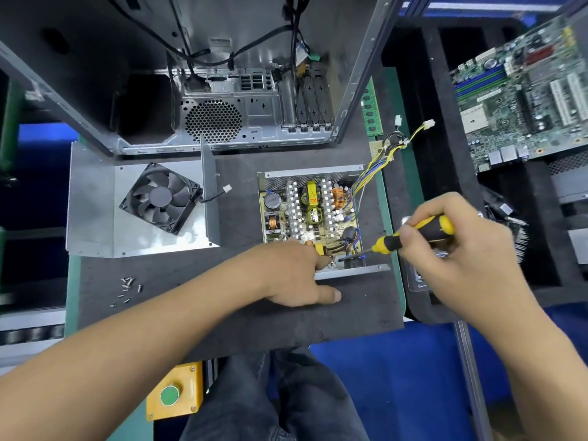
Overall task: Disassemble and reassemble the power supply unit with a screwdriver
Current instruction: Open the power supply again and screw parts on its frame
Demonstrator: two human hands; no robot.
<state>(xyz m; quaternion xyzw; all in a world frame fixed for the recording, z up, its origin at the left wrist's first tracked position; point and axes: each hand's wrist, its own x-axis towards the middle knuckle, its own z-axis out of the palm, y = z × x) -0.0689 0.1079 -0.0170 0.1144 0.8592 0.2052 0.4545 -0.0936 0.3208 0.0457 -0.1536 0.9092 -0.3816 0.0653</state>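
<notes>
Right hand (451, 249) grips the screwdriver (410, 235); left hand (296, 275), fingers loosely extended, steadies the stiff power supply unit (313, 214); hold its metal rim, since the board looks fragile.

1. Electronics repair or assembly workshop, probably a factory line.
2. Evidence: open PC case (222, 90), bare motherboard (521, 93) in a black foam tray (423, 154), dark work mat (222, 297).
3. Yellow box w/ green push button (174, 391) at bench edge.

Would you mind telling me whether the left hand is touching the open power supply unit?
Touching: the head view shows the left hand resting its fingertips on the power supply unit near edge.
</notes>
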